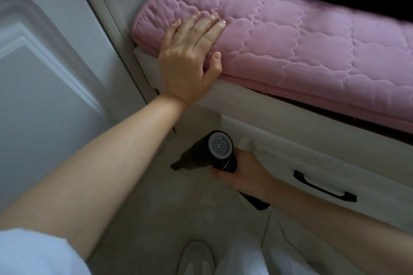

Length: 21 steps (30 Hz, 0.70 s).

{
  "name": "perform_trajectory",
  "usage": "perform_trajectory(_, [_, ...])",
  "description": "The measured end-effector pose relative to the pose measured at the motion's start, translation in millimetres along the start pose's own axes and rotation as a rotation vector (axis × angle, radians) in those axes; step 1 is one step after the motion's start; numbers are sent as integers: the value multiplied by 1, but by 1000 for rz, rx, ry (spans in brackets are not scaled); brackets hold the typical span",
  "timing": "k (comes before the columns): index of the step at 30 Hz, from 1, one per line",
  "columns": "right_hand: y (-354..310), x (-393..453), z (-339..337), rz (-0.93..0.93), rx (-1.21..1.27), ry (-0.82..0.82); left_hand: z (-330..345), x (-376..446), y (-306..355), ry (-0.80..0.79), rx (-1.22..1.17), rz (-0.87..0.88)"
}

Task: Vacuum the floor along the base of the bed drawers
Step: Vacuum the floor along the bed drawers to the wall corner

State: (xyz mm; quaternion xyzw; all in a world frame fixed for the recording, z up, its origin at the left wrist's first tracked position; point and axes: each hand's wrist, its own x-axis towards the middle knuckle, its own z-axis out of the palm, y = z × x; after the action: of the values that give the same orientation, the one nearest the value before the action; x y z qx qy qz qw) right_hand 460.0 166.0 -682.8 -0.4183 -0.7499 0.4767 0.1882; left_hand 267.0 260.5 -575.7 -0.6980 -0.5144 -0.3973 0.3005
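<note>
the handheld vacuum (210, 154) sits low over the floor (178, 203) at the foot of the white bed drawers (335, 176), its long axis slanting left and near, nozzle toward the corner by the door (55, 96). the right hand (243, 174) is wrapped around its handle, so it alone steers the run. the left hand (190, 51) lies flat and unclenched on the pink mattress (312, 40), grasping nothing. pale crumbs dot the floor just right of the nozzle.

the pale tiled floor (169, 212) carries a white slipper (196, 257); the bed (257, 105) bears a pink quilted mattress (301, 51).
</note>
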Motion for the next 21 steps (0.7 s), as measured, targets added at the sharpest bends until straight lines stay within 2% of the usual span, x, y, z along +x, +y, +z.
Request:
perform_trajectory(7, [-3,-5,1,14,-5,-65,-2,1,1,-16,-5,-12])
perform_trajectory(13, [-6,-11,-6,-2,-34,-59,-4,2,2,-28,-27,-43])
perform_trajectory(21, [-15,-20,-19,30,-39,-155,-8,3,5,-54,-78,-101])
